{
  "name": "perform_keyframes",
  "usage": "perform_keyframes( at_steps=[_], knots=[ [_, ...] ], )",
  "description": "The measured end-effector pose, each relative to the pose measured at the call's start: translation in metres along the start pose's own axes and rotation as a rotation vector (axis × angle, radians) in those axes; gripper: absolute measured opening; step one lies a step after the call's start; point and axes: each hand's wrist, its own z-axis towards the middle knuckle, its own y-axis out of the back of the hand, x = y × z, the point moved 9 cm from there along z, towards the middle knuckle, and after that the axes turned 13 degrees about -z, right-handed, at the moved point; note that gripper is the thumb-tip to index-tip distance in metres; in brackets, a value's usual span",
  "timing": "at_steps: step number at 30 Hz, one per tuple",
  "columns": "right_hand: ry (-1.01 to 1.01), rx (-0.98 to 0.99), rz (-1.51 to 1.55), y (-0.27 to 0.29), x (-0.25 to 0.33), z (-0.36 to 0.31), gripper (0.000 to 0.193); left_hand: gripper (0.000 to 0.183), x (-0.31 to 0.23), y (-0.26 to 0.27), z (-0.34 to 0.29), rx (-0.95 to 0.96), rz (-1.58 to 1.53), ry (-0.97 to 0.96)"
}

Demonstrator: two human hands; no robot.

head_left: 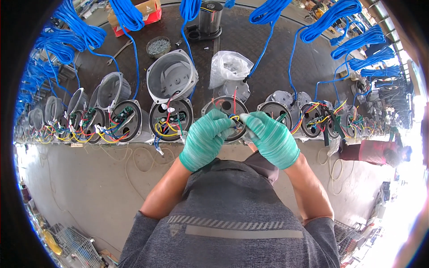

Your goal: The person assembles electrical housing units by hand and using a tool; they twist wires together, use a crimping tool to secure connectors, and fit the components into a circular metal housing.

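Both my hands wear green knit gloves and meet over an open round motor housing (205, 108) at the table's near edge. My left hand (204, 139) is closed, thumb against fingers, on thin wires at the housing's right side. Facing it, my right hand (273, 139) pinches the same wires (235, 117), red and yellow ones among them. The fingertips hide the wire ends. Behind this housing lie a grey part and a clear plastic bag (230, 67). Just left stands another housing (171, 119) with coloured wires and white connectors, a deep grey cover (172, 76) tilted behind it.
Similar wired housings (123, 120) line the table edge on both sides. Blue cable coils (330, 20) hang along the far side, their cables running down to the housings. A bowl of screws (158, 47), a wrench (119, 52) and a dark metal cylinder (210, 20) sit farther back. Another person (371, 152) is at right.
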Motion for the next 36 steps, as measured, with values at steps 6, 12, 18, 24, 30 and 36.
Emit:
perform_keyframes(
  at_steps=[6, 12, 18, 24, 30, 36],
  knots=[
    [0.177, 0.096, -0.231, -0.006, 0.015, 0.007, 0.021, 0.028, -0.002, -0.001, 0.001, 0.012, -0.014, 0.003],
    [-0.262, 0.079, 0.249, -0.021, -0.001, 0.002, 0.02, 0.028, 0.001, -0.003, 0.0, 0.021, 0.015, 0.004],
    [-0.775, 0.199, 0.753, -0.035, -0.022, -0.028, 0.024, 0.027, -0.001, -0.001, 0.001, -0.005, 0.014, -0.028],
    [0.199, -0.087, -0.205, 0.015, 0.019, 0.012, 0.037, 0.023, 0.001, 0.001, 0.002, -0.012, 0.006, 0.008],
    [0.026, 0.232, -0.145, -0.009, 0.012, 0.016, 0.013, 0.023, 0.002, -0.005, 0.002, 0.029, -0.101, 0.052],
    [-0.934, 0.554, 1.218, -0.048, -0.007, -0.021, 0.043, 0.022, -0.001, -0.001, 0.005, 0.009, 0.005, -0.016]
  ],
)
